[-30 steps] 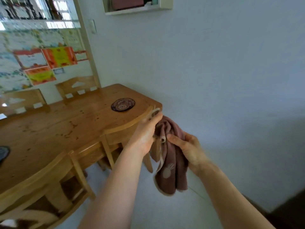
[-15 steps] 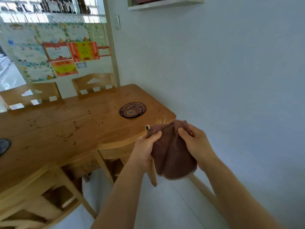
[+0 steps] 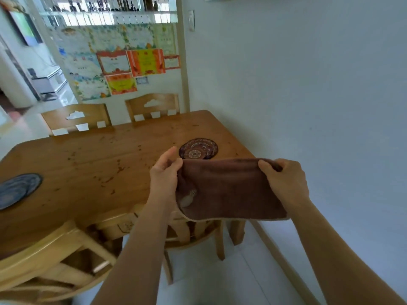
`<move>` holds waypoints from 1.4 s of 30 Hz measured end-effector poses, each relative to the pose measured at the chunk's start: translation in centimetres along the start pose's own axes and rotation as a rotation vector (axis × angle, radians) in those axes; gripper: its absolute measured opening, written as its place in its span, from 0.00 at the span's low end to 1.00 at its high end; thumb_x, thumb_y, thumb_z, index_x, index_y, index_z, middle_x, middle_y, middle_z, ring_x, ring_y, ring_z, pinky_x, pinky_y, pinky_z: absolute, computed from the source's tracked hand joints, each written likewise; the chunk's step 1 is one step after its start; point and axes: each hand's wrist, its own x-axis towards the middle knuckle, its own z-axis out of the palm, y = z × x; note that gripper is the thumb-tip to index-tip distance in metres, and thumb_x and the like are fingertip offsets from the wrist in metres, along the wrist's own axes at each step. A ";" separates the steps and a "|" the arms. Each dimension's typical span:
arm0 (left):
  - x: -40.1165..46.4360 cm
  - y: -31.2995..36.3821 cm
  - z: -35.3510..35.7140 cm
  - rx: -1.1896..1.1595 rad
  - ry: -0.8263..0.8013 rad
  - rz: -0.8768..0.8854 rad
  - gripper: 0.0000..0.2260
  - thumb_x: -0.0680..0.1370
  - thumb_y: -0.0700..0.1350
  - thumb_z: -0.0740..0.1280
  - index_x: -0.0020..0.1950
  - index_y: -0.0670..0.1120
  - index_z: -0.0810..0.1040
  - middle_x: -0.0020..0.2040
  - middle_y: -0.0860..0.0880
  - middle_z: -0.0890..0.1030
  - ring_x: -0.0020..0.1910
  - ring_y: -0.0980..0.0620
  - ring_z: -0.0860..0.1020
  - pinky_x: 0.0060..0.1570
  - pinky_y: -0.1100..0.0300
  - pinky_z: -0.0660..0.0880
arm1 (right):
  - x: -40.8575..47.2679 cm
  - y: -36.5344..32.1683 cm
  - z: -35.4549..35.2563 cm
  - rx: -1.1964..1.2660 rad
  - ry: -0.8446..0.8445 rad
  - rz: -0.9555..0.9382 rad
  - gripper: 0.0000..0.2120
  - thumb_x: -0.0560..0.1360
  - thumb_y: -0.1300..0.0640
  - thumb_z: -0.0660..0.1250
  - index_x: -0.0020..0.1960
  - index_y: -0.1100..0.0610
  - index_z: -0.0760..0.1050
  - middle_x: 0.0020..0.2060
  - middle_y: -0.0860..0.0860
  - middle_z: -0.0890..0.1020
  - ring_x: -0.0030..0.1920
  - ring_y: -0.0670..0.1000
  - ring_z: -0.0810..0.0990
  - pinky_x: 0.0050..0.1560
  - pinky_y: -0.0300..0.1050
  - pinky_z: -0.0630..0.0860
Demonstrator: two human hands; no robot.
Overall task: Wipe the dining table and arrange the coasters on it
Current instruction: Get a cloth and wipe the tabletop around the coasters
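A brown cloth [image 3: 229, 190] is stretched flat between my hands above the near right corner of the wooden dining table [image 3: 92, 168]. My left hand [image 3: 164, 175] pinches its left top corner and my right hand [image 3: 284, 181] grips its right top corner. A round patterned brown coaster stack [image 3: 198, 149] lies on the table just beyond the cloth. A round dark blue coaster [image 3: 17, 190] lies at the table's left side. Dark spots speckle the tabletop.
Two wooden chairs [image 3: 152, 107] stand at the table's far side, and two more [image 3: 55, 256] are tucked in at the near side below my arms. A white wall [image 3: 308, 95] runs along the table's right end. The floor is pale tile.
The cloth was bunched and hanging by the chair back; my hands have lifted it and spread it flat between them. The view has turned toward the table.
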 end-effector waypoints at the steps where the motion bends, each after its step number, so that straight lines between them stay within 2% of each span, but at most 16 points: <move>1: 1.2 0.2 -0.2 0.054 0.005 0.022 0.14 0.80 0.41 0.66 0.62 0.56 0.80 0.58 0.55 0.79 0.59 0.52 0.77 0.59 0.55 0.76 | 0.8 -0.2 0.4 0.005 0.000 -0.019 0.15 0.74 0.41 0.66 0.47 0.51 0.81 0.41 0.50 0.83 0.46 0.56 0.81 0.51 0.53 0.77; 3: 3.6 0.6 -0.6 0.144 -0.006 0.073 0.11 0.80 0.41 0.65 0.57 0.56 0.81 0.51 0.57 0.79 0.53 0.57 0.77 0.49 0.65 0.74 | 2.7 -1.0 1.4 0.018 0.006 -0.075 0.12 0.74 0.41 0.67 0.48 0.50 0.80 0.43 0.48 0.82 0.47 0.52 0.79 0.52 0.51 0.76; 5: 6.3 0.6 -0.8 0.228 0.004 0.123 0.11 0.80 0.42 0.66 0.58 0.55 0.80 0.50 0.58 0.78 0.51 0.58 0.76 0.45 0.68 0.71 | 4.6 -1.9 2.6 -0.006 0.006 -0.161 0.09 0.75 0.42 0.66 0.49 0.45 0.79 0.45 0.43 0.79 0.47 0.48 0.76 0.51 0.47 0.73; 9: 12.4 0.3 -1.0 0.532 0.075 0.240 0.04 0.80 0.45 0.66 0.54 0.51 0.79 0.48 0.53 0.81 0.50 0.53 0.78 0.42 0.68 0.70 | 8.8 -4.1 5.3 -0.176 -0.048 -0.253 0.09 0.78 0.40 0.61 0.40 0.40 0.73 0.44 0.44 0.71 0.45 0.47 0.70 0.48 0.45 0.65; 13: 18.4 0.5 -0.6 0.672 0.098 0.269 0.06 0.80 0.51 0.66 0.48 0.50 0.80 0.42 0.54 0.80 0.45 0.53 0.78 0.41 0.62 0.70 | 14.7 -5.5 8.8 -0.177 -0.018 -0.244 0.16 0.78 0.39 0.60 0.45 0.49 0.77 0.50 0.47 0.72 0.49 0.49 0.72 0.49 0.47 0.67; 17: 24.0 0.6 0.6 0.745 0.138 0.228 0.12 0.79 0.55 0.65 0.44 0.48 0.79 0.46 0.52 0.74 0.44 0.54 0.74 0.44 0.62 0.68 | 20.0 -7.0 12.3 -0.054 -0.055 -0.165 0.21 0.79 0.41 0.59 0.37 0.55 0.74 0.35 0.50 0.78 0.41 0.54 0.77 0.42 0.47 0.69; 20: 26.6 0.3 2.3 0.640 0.061 0.204 0.11 0.80 0.54 0.65 0.43 0.48 0.79 0.40 0.52 0.80 0.40 0.56 0.77 0.36 0.67 0.68 | 22.4 -7.2 14.8 0.099 -0.049 -0.143 0.23 0.79 0.42 0.60 0.34 0.58 0.74 0.28 0.52 0.77 0.33 0.53 0.77 0.36 0.48 0.72; 23: 27.5 -0.4 5.1 0.561 -0.021 0.162 0.10 0.79 0.54 0.67 0.41 0.50 0.79 0.38 0.53 0.80 0.38 0.57 0.78 0.35 0.66 0.71 | 23.0 -7.4 17.5 0.296 -0.119 -0.058 0.23 0.79 0.46 0.63 0.31 0.60 0.71 0.22 0.46 0.71 0.24 0.46 0.70 0.28 0.40 0.67; 25: 27.3 -1.6 7.5 0.464 -0.146 0.078 0.11 0.78 0.54 0.68 0.40 0.50 0.80 0.37 0.52 0.81 0.37 0.56 0.78 0.36 0.65 0.74 | 23.0 -7.5 19.7 0.344 -0.216 -0.036 0.25 0.79 0.45 0.64 0.33 0.65 0.71 0.24 0.52 0.70 0.25 0.46 0.69 0.30 0.42 0.66; 27: 26.7 -2.7 9.6 0.329 -0.274 -0.062 0.16 0.79 0.58 0.64 0.44 0.47 0.83 0.38 0.49 0.83 0.39 0.50 0.82 0.40 0.57 0.78 | 23.1 -7.4 21.7 0.360 -0.355 -0.030 0.27 0.79 0.42 0.62 0.37 0.67 0.71 0.28 0.59 0.72 0.28 0.49 0.71 0.31 0.44 0.68; 30: 26.7 -3.6 11.3 0.061 -0.346 -0.423 0.28 0.79 0.66 0.56 0.51 0.45 0.85 0.45 0.43 0.86 0.44 0.43 0.85 0.47 0.46 0.82 | 23.6 -6.8 22.8 0.250 -0.484 -0.040 0.21 0.74 0.38 0.66 0.47 0.57 0.75 0.39 0.50 0.79 0.38 0.47 0.79 0.36 0.40 0.76; 32: 27.1 -4.3 11.7 -0.012 -0.389 -0.509 0.28 0.81 0.63 0.55 0.52 0.43 0.84 0.45 0.42 0.86 0.44 0.43 0.85 0.48 0.43 0.82 | 24.3 -6.0 22.6 0.119 -0.537 -0.092 0.16 0.73 0.43 0.70 0.51 0.53 0.73 0.43 0.50 0.79 0.42 0.50 0.80 0.39 0.44 0.78; 35: 28.4 -5.8 12.1 0.184 -0.352 -0.416 0.13 0.81 0.47 0.62 0.50 0.45 0.85 0.50 0.45 0.85 0.50 0.47 0.83 0.58 0.44 0.78 | 26.0 -4.7 21.8 0.109 -0.670 -0.122 0.03 0.77 0.59 0.67 0.49 0.53 0.74 0.40 0.59 0.81 0.39 0.60 0.80 0.34 0.44 0.78; 37: 29.6 -7.0 12.6 0.396 -0.341 -0.280 0.11 0.79 0.39 0.64 0.57 0.48 0.80 0.58 0.47 0.79 0.57 0.50 0.78 0.60 0.48 0.77 | 28.0 -3.8 21.2 0.067 -0.747 -0.147 0.07 0.76 0.64 0.65 0.48 0.53 0.77 0.40 0.55 0.82 0.39 0.55 0.81 0.37 0.41 0.77; 40: 31.1 -8.8 14.0 0.578 -0.539 -0.182 0.22 0.76 0.36 0.65 0.68 0.54 0.72 0.65 0.54 0.69 0.65 0.53 0.69 0.64 0.50 0.73 | 31.2 -2.5 20.1 0.049 -0.827 -0.145 0.10 0.75 0.64 0.64 0.44 0.52 0.80 0.37 0.46 0.81 0.40 0.45 0.79 0.37 0.35 0.73; 42: 32.2 -9.8 16.0 0.661 -0.675 -0.217 0.14 0.77 0.37 0.65 0.56 0.54 0.79 0.56 0.52 0.76 0.57 0.51 0.74 0.58 0.47 0.74 | 33.7 -1.4 19.3 0.069 -0.837 -0.128 0.12 0.74 0.65 0.64 0.41 0.50 0.81 0.33 0.43 0.80 0.36 0.41 0.78 0.35 0.33 0.73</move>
